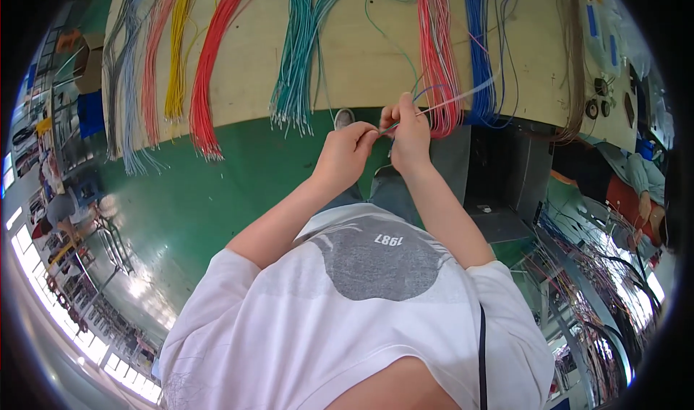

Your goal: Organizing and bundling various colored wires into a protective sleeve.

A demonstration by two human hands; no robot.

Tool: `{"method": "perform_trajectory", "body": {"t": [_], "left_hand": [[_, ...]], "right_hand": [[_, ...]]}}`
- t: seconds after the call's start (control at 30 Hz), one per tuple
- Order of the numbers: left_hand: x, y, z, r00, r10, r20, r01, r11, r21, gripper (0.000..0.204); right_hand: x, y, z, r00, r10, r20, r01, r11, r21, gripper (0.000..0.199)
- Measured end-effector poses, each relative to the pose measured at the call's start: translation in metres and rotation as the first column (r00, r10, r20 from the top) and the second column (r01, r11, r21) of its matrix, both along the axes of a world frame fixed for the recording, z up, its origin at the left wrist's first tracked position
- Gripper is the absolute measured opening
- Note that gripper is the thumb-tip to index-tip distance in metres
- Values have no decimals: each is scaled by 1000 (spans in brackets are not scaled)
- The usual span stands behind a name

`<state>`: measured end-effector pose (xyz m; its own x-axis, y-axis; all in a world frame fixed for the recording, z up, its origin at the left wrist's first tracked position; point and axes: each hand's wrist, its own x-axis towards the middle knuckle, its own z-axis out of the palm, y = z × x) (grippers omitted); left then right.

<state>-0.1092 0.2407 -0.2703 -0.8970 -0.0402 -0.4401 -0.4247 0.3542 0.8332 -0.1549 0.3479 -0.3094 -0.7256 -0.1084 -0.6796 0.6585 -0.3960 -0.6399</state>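
Observation:
Just past the table's near edge, my left hand [344, 153] and my right hand [410, 139] meet with fingertips almost touching. The left pinches the end of a thin green wire [390, 128] between thumb and fingers. My right hand is closed around several thin wires; a blue wire [431, 88] and a pale wire [470, 92] fan out from it to the right over the table. Right beside that hand hangs a bundle of red and pink wires [436, 63]. Farther left lies a bundle of teal wires [295, 70]. The wire tips between my fingers are hidden.
On the wooden table [365, 48] lie more bundles: red wires [210, 84], yellow wires [178, 70], blue wires [483, 56] and brown wires [572, 56]. A dark metal cabinet [531, 171] stands under the right side. At far right another person [643, 186] is near hanging cables [600, 309].

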Motion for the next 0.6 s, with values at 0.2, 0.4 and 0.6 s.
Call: {"method": "perform_trajectory", "body": {"t": [0.2, 0.4, 0.6], "left_hand": [[-10, -29, 0, 969, 246, 4, -245, 962, 122, 21], [-29, -23, -10, 695, 522, 494, -686, 274, 674, 26], [-21, -23, -24, 523, 762, 382, -765, 222, 605, 23]], "right_hand": [[-26, -30, 8, 924, -178, 340, 320, 847, -424, 36], [-13, -67, 33, 955, -127, 268, 252, 823, -509, 43], [-5, -74, 13, 970, 54, 236, 48, 912, -407, 26]]}}
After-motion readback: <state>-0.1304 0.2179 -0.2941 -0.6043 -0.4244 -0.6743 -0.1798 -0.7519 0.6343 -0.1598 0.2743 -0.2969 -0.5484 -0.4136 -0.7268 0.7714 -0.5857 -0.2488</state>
